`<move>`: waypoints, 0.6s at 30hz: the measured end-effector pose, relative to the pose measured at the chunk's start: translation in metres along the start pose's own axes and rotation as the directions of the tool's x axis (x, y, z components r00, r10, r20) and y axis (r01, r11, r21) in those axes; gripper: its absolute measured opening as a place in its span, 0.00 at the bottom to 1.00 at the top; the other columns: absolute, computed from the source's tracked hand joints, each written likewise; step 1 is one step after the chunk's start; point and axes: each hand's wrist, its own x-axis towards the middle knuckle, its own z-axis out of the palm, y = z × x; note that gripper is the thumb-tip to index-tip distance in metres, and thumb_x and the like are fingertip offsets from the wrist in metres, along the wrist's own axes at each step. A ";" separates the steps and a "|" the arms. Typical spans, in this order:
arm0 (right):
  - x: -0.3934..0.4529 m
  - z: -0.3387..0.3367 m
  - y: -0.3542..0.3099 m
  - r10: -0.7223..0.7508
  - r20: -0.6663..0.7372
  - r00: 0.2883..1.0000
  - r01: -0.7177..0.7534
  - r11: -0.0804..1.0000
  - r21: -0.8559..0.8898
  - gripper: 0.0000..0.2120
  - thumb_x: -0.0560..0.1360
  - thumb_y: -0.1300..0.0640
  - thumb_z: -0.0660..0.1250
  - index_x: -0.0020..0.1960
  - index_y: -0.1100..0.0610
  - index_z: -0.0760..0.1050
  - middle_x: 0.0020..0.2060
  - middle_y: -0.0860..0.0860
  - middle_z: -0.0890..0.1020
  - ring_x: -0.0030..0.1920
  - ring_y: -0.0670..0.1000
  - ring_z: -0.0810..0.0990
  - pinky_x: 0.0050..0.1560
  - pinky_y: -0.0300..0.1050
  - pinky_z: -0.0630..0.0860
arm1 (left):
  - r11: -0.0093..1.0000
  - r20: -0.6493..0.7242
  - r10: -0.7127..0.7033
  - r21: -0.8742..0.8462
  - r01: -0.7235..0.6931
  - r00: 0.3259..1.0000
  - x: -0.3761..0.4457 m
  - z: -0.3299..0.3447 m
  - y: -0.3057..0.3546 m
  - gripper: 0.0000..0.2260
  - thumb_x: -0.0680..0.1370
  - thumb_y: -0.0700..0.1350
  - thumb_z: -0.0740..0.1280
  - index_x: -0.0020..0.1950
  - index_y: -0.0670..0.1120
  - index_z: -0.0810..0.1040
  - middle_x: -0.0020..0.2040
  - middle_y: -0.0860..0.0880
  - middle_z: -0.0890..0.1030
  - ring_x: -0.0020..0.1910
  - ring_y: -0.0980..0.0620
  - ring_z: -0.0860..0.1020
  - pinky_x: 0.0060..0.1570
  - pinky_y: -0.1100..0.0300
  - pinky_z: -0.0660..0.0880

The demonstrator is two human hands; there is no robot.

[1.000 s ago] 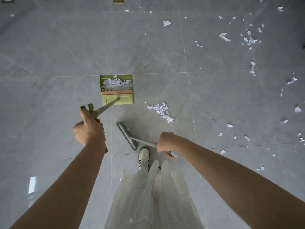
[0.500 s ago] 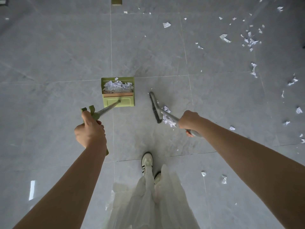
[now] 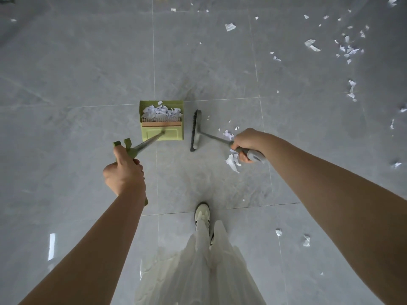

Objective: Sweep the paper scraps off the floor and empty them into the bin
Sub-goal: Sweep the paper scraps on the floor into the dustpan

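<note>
Gripping green long-handled dustpan (image 3: 161, 121) left hand (image 3: 124, 172), grey broom (image 3: 196, 130) right hand (image 3: 246, 144); scraps (image 3: 231, 160) at 3 o'clock may scatter.

You see a white shoe (image 3: 202, 215) and pale pleated skirt (image 3: 204, 271) at bottom centre, on grey floor tiles (image 3: 77, 62).

Right hand (image 3: 245, 145) covers part of the broom handle (image 3: 253, 154), and some paper scraps (image 3: 232, 162) sit half behind it. Left hand (image 3: 124, 172) hides most of the dustpan's grip (image 3: 128, 148). Far specks beyond both hands are too tiny to tell.
</note>
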 end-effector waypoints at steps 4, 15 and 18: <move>0.001 -0.006 0.007 -0.005 -0.017 1.000 0.004 1.000 -0.014 0.11 0.77 0.65 0.62 0.36 0.59 0.67 0.31 0.55 0.73 0.27 0.50 0.72 0.17 0.34 0.69 | 1.000 0.019 0.010 0.016 -0.010 1.000 0.001 0.007 0.000 0.19 0.76 0.55 0.59 0.31 0.44 0.72 0.26 0.49 0.72 0.22 0.52 0.68 0.26 0.61 0.66; -0.049 -0.020 0.082 0.154 -0.130 0.980 -0.155 0.988 -0.002 0.07 0.78 0.63 0.57 0.43 0.66 0.69 0.23 0.59 0.75 0.18 0.52 0.71 0.28 0.40 0.69 | 0.997 0.072 0.015 0.076 -0.021 0.997 -0.016 0.029 0.004 0.20 0.77 0.57 0.58 0.31 0.45 0.73 0.27 0.48 0.74 0.24 0.50 0.69 0.29 0.59 0.67; -0.062 -0.017 0.100 0.210 -0.121 0.970 -0.204 0.977 0.064 0.07 0.78 0.63 0.58 0.43 0.65 0.68 0.21 0.58 0.74 0.18 0.52 0.71 0.26 0.40 0.68 | 0.994 0.092 0.011 0.106 -0.020 0.996 -0.024 0.036 0.007 0.21 0.77 0.58 0.58 0.31 0.45 0.73 0.28 0.48 0.74 0.25 0.49 0.70 0.29 0.59 0.68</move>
